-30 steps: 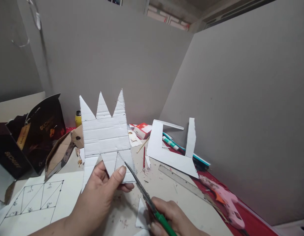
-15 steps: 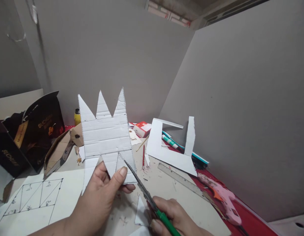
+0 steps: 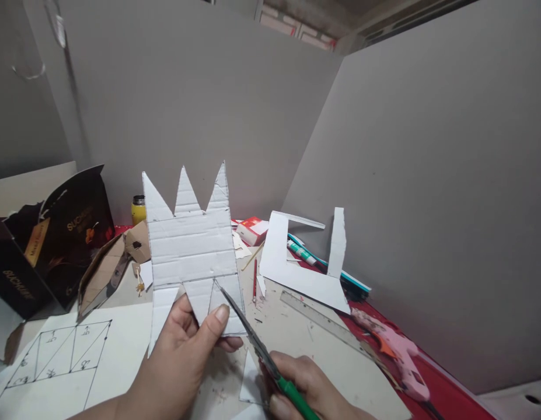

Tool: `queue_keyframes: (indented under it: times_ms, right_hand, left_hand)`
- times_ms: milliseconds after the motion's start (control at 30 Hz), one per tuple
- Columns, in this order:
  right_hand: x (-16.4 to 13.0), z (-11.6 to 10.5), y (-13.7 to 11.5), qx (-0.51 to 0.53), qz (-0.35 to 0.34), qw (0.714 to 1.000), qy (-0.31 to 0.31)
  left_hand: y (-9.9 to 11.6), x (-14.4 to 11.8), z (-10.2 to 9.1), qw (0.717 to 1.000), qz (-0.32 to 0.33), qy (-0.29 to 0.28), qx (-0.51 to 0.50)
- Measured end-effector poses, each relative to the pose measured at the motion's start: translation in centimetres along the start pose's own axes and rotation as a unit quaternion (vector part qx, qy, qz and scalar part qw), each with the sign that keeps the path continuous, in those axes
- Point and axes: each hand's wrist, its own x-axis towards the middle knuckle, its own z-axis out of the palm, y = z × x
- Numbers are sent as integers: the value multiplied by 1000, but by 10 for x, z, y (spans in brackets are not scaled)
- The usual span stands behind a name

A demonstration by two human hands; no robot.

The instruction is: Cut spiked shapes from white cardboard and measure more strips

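White card cut-out (image 3: 191,251), ribbed and line-marked: is being held upright, three pointed teeth rising from its top edge, lower teeth hanging down, partly hidden. Scissors (image 3: 265,358), green-handled, dark-bladed: are slanting up leftward, overlapping the cut-out's lower right section.

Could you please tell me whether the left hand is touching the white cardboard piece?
Touching: the head view shows the left hand gripping the white cardboard piece, with the thumb lying across its front face.
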Motion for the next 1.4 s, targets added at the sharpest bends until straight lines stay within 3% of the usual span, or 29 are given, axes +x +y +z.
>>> queue_keyframes:
  times_ms: [233, 433, 600, 900, 1200, 1400]
  right_hand:
    - [0, -5, -5, 4, 9, 1000, -23]
    - [-9, -7, -15, -31, 52, 997, 38]
    - [-1, -2, 0, 43, 7, 999, -26]
    - [1, 6, 10, 83, -42, 996, -11]
    - [2, 2, 6, 122, -26, 990, -59]
    - [0, 8, 7, 164, -19, 986, -23]
  left_hand:
    - [3, -1, 2, 1000, 6, 12, 1]
    - [1, -2, 2, 1000, -15, -1, -26]
    - [-3, -3, 2, 999, -33, 7, -38]
    - [-5, -6, 6, 999, -35, 21, -31]
    - [-6, -9, 8, 998, -55, 24, -32]
    - [-7, -10, 8, 996, -71, 18, -49]
